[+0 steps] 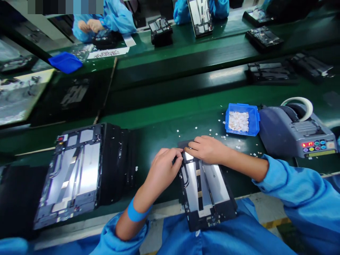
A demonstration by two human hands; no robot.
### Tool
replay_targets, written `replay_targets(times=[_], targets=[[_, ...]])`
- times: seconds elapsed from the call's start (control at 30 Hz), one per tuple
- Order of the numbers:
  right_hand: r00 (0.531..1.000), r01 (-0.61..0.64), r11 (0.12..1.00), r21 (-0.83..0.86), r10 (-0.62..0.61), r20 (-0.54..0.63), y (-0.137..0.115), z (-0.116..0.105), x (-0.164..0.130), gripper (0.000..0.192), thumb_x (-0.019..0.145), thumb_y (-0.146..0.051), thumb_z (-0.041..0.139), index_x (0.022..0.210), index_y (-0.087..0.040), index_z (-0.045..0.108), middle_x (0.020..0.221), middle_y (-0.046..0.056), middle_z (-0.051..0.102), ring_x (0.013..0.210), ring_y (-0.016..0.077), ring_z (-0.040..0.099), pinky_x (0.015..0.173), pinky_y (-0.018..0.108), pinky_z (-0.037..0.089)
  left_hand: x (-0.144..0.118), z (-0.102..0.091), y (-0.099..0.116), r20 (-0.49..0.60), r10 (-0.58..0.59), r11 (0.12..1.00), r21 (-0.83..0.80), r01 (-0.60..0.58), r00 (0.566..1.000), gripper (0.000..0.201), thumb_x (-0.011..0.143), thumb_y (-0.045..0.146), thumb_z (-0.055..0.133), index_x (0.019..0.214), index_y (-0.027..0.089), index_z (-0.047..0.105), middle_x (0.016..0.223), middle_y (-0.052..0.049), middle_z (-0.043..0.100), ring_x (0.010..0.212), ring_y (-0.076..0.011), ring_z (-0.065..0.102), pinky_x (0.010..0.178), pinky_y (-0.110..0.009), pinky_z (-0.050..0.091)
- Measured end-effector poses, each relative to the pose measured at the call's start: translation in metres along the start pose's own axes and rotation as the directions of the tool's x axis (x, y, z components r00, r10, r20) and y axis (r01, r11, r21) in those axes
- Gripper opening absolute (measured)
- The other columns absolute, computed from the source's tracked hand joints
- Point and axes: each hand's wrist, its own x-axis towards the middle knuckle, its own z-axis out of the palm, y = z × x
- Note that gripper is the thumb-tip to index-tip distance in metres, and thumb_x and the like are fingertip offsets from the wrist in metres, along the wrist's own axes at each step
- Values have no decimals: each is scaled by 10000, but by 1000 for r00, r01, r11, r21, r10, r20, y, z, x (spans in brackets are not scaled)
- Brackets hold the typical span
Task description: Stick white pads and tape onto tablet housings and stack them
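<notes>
An opened tablet [216, 180] with silver panels, dark ribbon cables and a black frame lies in front of me, its near end over the table's edge against my blue clothing. My left hand [167, 164], with a blue band on the wrist, is at the tablet's far left corner, thumb and index finger drawn together in a pinch. My right hand [205, 149] rests over the tablet's far edge, fingers bent and pressed together close to the left fingertips. Whatever lies between the fingertips of either hand is too small or hidden to make out.
Left of me stands a stack of opened tablets [87, 173]. A blue bin [254, 122] of small pale pieces sits beside a grey tape dispenser [281, 131]; pale scraps litter the green table [159, 124]. More tablets [268, 72] lie beyond. Co-workers' hands [91, 26] work across the table.
</notes>
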Motion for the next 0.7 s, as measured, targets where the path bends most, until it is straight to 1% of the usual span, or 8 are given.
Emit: replay_targets(times=[0.07,0.13,0.3,0.4,0.47,0.53,0.6,0.7], targets=[[1000,6,1000,-12,-6,-31,1,1,-1,269,1047,-156,487,1278,-135,623,969,71,665,830,206,518,652,334,318,-3,0,0,2,5,1000,0,-5,1000,111,940,198,557,852,247,604,1087,-58,780,1060,-273,685,889,-421,520],[999,10,1000,-25,-11,-45,1,2,-2,295,1040,-151,493,1312,-138,608,969,66,669,820,208,517,643,339,309,-5,0,1,-2,-23,999,-35,23,1000,105,942,217,561,849,251,598,1107,-58,784,1072,-268,691,896,-417,523],[1000,22,998,-50,-23,-13,-1,-1,1,247,1041,-141,481,1223,-122,646,954,73,661,817,210,519,638,345,305,-7,-2,-1,29,-154,968,-197,157,988,111,938,271,561,835,255,598,1192,-59,777,1147,-265,686,945,-424,517],[999,44,997,-58,-43,23,0,-3,4,239,1035,-113,475,1192,-128,655,962,75,652,819,204,510,634,340,303,-5,-4,-4,59,-190,943,-269,199,980,108,922,291,571,829,252,609,1193,-57,772,1146,-260,680,947,-413,511],[997,62,997,-44,-60,44,3,-5,5,232,1039,-118,476,1176,-144,661,959,71,644,822,201,503,631,332,300,0,-6,-7,32,-214,941,-262,214,976,112,903,304,586,820,245,631,1097,-54,771,1053,-247,683,902,-389,508],[996,71,997,-22,-69,55,6,-5,6,229,1047,-135,475,1177,-161,662,956,69,638,828,199,495,633,322,302,7,-7,-9,17,-230,950,-212,228,973,121,880,308,599,810,237,667,958,-45,739,915,-226,661,823,-361,500],[996,67,998,-7,-66,60,8,-5,5,231,1055,-149,471,1187,-174,659,966,73,637,836,198,490,637,315,309,15,-6,-10,58,-225,957,-174,232,973,134,863,294,598,801,229,698,866,-34,690,819,-209,622,760,-343,485],[996,58,998,-2,-58,63,9,-3,4,234,1059,-160,467,1193,-182,658,980,76,637,848,204,487,635,314,316,24,-1,-12,115,-226,951,-187,245,967,155,860,272,589,774,216,705,790,-26,646,766,-200,601,720,-332,481]])
